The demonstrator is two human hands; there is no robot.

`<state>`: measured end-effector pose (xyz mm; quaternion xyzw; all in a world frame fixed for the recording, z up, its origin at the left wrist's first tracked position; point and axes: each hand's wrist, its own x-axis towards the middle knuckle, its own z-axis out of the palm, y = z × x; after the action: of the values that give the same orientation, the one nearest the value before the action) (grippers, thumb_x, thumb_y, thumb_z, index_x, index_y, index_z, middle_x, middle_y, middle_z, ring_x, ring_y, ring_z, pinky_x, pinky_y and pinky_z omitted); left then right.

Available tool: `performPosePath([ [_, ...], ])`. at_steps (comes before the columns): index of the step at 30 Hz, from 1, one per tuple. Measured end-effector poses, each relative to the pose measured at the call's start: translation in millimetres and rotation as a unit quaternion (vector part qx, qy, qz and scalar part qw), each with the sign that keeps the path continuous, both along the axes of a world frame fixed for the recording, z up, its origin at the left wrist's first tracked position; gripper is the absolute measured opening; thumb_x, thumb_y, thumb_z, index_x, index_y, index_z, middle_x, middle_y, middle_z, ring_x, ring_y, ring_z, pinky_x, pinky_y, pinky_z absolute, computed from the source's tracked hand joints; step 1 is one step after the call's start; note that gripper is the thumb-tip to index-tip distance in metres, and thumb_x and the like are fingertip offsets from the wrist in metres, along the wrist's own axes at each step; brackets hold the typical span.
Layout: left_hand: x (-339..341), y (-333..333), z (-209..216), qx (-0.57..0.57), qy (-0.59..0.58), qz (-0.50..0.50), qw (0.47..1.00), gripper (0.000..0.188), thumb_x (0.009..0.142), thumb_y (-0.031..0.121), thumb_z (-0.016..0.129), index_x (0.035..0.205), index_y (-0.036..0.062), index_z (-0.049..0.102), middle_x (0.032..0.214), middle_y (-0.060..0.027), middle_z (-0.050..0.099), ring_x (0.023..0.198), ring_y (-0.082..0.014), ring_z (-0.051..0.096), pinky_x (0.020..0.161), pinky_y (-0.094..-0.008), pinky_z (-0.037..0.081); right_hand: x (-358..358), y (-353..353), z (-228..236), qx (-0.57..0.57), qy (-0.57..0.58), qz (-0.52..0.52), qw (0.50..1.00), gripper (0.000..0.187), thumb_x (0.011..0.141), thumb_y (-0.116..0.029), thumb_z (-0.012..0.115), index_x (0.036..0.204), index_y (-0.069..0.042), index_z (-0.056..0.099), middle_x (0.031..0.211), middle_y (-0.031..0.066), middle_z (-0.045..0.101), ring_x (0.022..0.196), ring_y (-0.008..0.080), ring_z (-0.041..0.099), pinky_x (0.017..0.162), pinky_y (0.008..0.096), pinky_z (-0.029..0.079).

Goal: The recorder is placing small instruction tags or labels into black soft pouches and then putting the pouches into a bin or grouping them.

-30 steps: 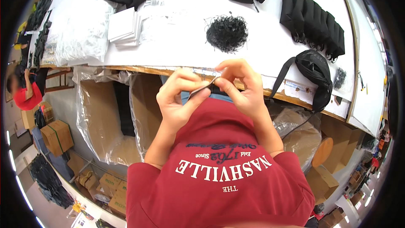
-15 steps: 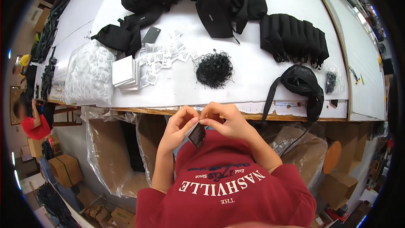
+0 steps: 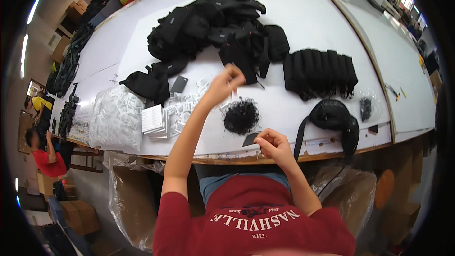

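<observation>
Low over the table's near edge, my right hand [image 3: 276, 148] pinches a dark hang tag [image 3: 249, 140] by its corner, with a thin strand hanging below the fingers. My left hand [image 3: 226, 84] is stretched out farther over the table and smeared by motion, so whether its fingers grip anything is unclear. Just beyond the tag lies a tangled heap of black strings [image 3: 241, 116]. Small white printed labels [image 3: 186, 106] are scattered left of it, beside a stack of white cards [image 3: 153, 120]. A single dark card [image 3: 179, 84] rests behind the labels.
A clear plastic bag of white labels [image 3: 116, 121] stands on the left of the white table [image 3: 208, 144]. Black bags [image 3: 189, 26] are heaped at the back, with more in a row [image 3: 320, 73] on the right. A black strapped bag [image 3: 332, 121] sits near the right front edge.
My hands have parted from in front of my chest. The left has reached forward over the table; the right has moved right and forward with the hang tag. The view has tilted up.
</observation>
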<state>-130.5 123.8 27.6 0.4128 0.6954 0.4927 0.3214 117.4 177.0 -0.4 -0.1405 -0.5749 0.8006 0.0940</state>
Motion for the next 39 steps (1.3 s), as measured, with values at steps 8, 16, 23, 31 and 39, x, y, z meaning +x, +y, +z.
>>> performPosePath([
  [8, -88.6, 93.4, -35.8, 0.028, 0.355, 0.253, 0.899, 0.042, 0.074, 0.023, 0.07, 0.106, 0.005, 0.051, 0.097, -0.0148, 0.055, 0.09, -0.0326, 0.059, 0.076, -0.0393, 0.047, 25.9, -0.4, 9.3, 0.014, -0.011, -0.028, 0.999, 0.008, 0.089, -0.01, 0.059, 0.089, -0.001, 0.06, 0.061, -0.004, 0.049, 0.05, 0.0012, 0.038, 0.045, 0.0181, 0.027],
  [16, 13.6, 48.2, -1.7, 0.26, 0.321, 0.05, 0.909, 0.023, 0.071, -0.001, 0.06, 0.093, 0.0056, 0.061, 0.099, -0.0077, 0.065, 0.076, -0.0219, 0.056, 0.075, -0.0311, 0.047, 16.4, 29.2, 4.7, 0.092, -0.033, -0.099, 0.99, 0.009, 0.087, -0.01, 0.06, 0.085, -0.002, 0.062, 0.062, -0.0057, 0.05, 0.05, 0.0, 0.036, 0.044, 0.0182, 0.024],
  [23, 103.0, 6.3, -35.9, 0.187, 0.03, 0.144, 0.971, 0.027, 0.071, 0.022, 0.076, 0.077, 0.0038, 0.057, 0.067, -0.0028, 0.056, 0.055, -0.0117, 0.045, 0.051, -0.0276, 0.038, 23.7, 42.8, -9.7, 0.217, -0.047, -0.282, 0.933, 0.009, 0.089, -0.011, 0.06, 0.085, -0.003, 0.061, 0.056, -0.0087, 0.041, 0.048, -0.0014, 0.032, 0.042, 0.019, 0.018],
  [31, 134.9, -6.9, -84.6, 0.126, -0.05, 0.088, 0.987, 0.02, 0.084, 0.023, 0.063, 0.079, 0.0032, 0.061, 0.069, -0.0049, 0.064, 0.065, -0.011, 0.059, 0.059, -0.0271, 0.046, 16.1, 30.0, -16.3, 0.337, -0.126, -0.157, 0.92, 0.012, 0.087, -0.014, 0.063, 0.089, -0.003, 0.063, 0.051, -0.0072, 0.037, 0.047, 0.0004, 0.029, 0.043, 0.0233, 0.016],
  [39, 125.1, -70.2, -76.2, -0.033, 0.058, 0.06, 0.996, 0.012, 0.083, 0.014, 0.062, 0.09, 0.0046, 0.057, 0.065, -0.009, 0.058, 0.056, -0.0168, 0.055, 0.054, -0.0304, 0.042, 43.1, 47.4, 8.7, 0.196, -0.153, -0.047, 0.967, 0.011, 0.085, -0.012, 0.063, 0.083, -0.002, 0.061, 0.053, -0.0096, 0.042, 0.05, -0.001, 0.028, 0.045, 0.0212, 0.017],
])
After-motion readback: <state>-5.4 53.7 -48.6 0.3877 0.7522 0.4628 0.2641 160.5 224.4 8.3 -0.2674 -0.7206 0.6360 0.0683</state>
